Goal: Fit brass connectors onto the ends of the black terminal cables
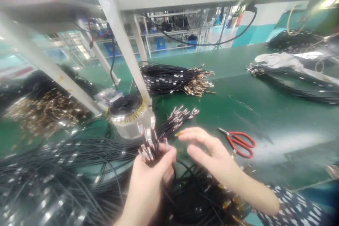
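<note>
While your left hand [159,171] grasps a bunch of thin black cables with silver metal connectors [149,141] above the green counter [227,113], your right hand [209,148], its fingers parted and released, hovers just beside. Red-handled metal snips [239,143] lie rightward; a squat white drum-shaped device with a black top [127,125] stands behind the bunch, leftward.

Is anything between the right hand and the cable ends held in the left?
Nothing visible blocks the gap from the right hand to the cable ends in the left hand. A small yellowish piece shows at the right fingertips; the red-handled tool lies off to the other side.
</note>
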{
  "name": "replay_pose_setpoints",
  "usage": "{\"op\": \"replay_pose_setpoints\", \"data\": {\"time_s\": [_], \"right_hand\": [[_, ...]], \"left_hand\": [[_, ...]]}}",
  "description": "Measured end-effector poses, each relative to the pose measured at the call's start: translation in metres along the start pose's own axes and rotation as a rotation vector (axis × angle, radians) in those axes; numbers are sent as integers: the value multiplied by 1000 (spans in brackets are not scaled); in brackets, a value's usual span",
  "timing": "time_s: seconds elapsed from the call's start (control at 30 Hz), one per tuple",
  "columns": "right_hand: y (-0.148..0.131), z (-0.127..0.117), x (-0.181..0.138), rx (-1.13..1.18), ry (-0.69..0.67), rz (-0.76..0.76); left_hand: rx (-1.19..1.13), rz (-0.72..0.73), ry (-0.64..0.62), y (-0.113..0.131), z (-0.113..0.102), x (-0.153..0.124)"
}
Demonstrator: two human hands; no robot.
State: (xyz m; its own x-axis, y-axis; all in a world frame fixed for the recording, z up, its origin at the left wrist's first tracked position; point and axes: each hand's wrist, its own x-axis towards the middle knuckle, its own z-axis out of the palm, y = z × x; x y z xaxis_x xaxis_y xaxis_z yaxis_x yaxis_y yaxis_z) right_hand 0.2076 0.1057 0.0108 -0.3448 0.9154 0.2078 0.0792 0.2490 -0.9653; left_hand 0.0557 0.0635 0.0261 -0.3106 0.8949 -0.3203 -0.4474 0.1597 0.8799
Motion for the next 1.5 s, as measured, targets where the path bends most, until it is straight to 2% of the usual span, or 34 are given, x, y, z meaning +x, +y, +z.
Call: {"op": "replay_pose_setpoints", "data": {"time_s": [0.2, 0.37, 0.53, 0.73, 0.93, 1.5], "right_hand": [[-9, 0, 9, -51, 49, -33], [-7, -4, 9, 89, 54, 51], [-6, 0, 8, 222, 21, 87], [-5, 6, 10, 293, 39, 114], [-2, 11, 9, 350, 57, 129], [-4, 18, 8, 411, 64, 180]], "left_hand": [[17, 4, -67, -5, -3, -3], [73, 34, -139, -8, -5, -3], [193, 118, -89, -12, -9, 0], [164, 107, -57, -13, -7, -2], [133, 132, -75, -8, -2, -5], [165, 153, -104, -10, -7, -6]]}}
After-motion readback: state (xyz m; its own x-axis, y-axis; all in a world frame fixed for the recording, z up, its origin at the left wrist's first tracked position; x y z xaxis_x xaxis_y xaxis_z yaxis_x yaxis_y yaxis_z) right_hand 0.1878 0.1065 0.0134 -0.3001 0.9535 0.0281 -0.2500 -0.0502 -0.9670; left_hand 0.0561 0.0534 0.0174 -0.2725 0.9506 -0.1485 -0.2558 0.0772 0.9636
